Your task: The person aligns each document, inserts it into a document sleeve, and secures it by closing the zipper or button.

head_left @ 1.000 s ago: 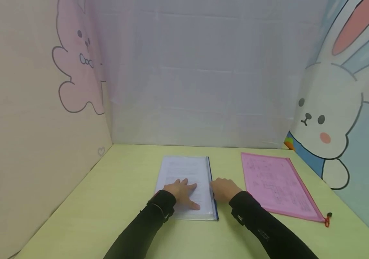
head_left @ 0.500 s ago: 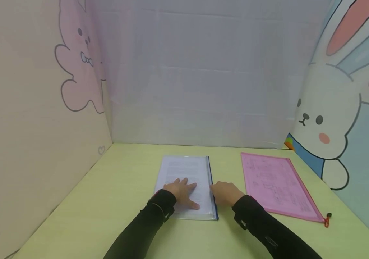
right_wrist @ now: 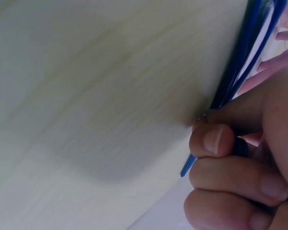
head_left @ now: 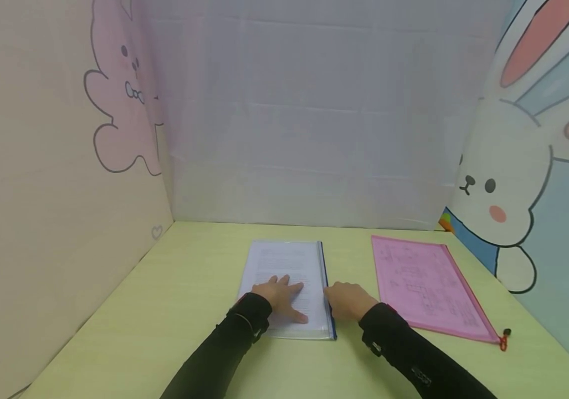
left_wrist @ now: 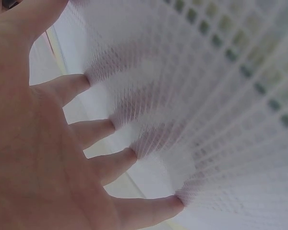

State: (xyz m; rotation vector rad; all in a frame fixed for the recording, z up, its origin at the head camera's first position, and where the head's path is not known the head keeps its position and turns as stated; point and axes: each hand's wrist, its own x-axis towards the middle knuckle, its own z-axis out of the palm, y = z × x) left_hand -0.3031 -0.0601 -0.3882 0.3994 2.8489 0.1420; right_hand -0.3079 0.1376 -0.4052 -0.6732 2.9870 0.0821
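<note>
Clear plastic, w/ a blue zip strip along its right edge: that's the zip file pouch [head_left: 286, 288] lying flat on the pale green desk [head_left: 164, 310], roughly centre, long side running away from the person. Left hand [head_left: 280, 296] is lying on the pouch w/ fingers spread & straight, palm down, gripping nothing; left wrist view is showing the fingertips [left_wrist: 129, 154] pressing into the mesh-textured sheet, prob. so the pouch isn't sliding while the other hand is working the edge. Right hand [head_left: 348, 300] is sitting just beside the pouch's right edge, fingers curled in; right wrist view is showing thumb & fingers pinching a small dark bit at the blue zip strip [right_wrist: 240, 62], likely the slider, tho it's mostly hidden behind the fingers so can't say for sure. How far the zip is standing open can't be told from any view. Inside the pouch: printed paper, lines of text showing thru the clear front; no. of sheets not readable. Well apart to the right, a pink zip pouch [head_left: 426, 285] is lying flat too, angled a bit, w/ a printed sheet (diagram or form, too small to read) inside & a red pull cord [head_left: 505, 339] trailing from its near corner. Both sleeves are black. Cartoon rabbit panels [head_left: 508, 177] are standing round the desk on the sides, w/ a plain whitish panel at the back.
</note>
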